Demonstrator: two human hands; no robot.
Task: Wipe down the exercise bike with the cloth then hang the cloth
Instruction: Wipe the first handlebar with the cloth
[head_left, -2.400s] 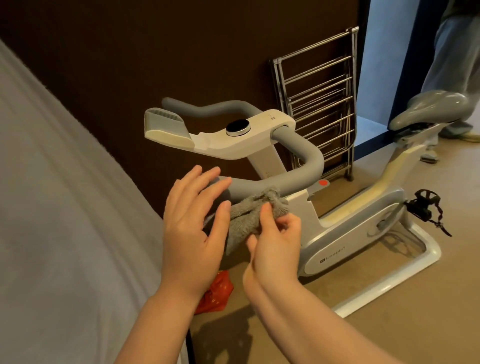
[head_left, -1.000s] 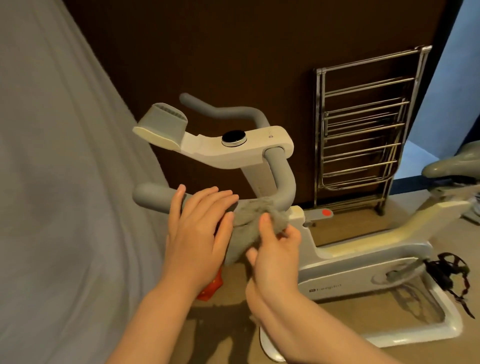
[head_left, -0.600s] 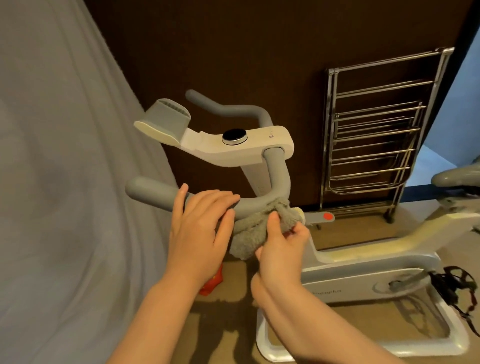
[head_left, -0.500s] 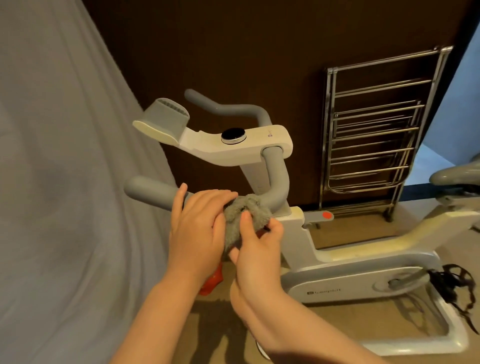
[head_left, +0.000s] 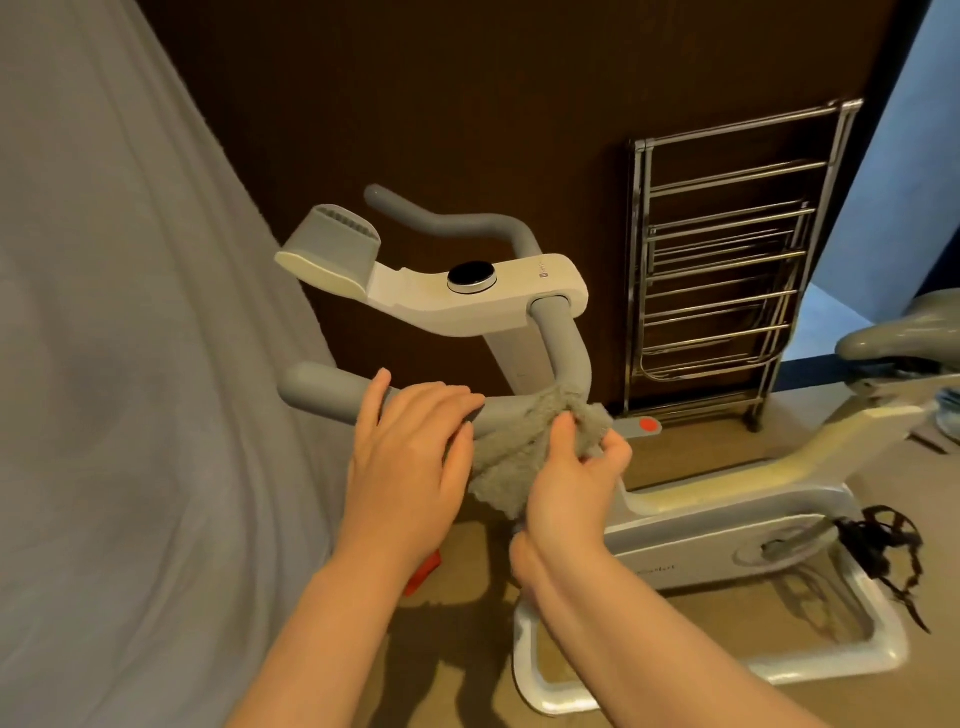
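The bike (head_left: 675, 519) stands by the rack (head_left: 722, 270), its near handlebar (head_left: 332, 389) steadied under the left hand (head_left: 410, 457), fingers laid flat. The right hand (head_left: 566, 493) pinches the cloth (head_left: 519, 457) against the bar's bend; best to wrap it round and slide along, pressing firmly.

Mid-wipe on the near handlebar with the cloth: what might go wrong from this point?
1. The right hand only pinches the grey cloth, and much of it hangs loose below the handlebar; it may slip off mid-stroke.
2. The left hand rests on the bar beside the cloth, so that stretch may go unwiped.
3. The red knob sits just beyond the cloth; a long stroke might bump it.
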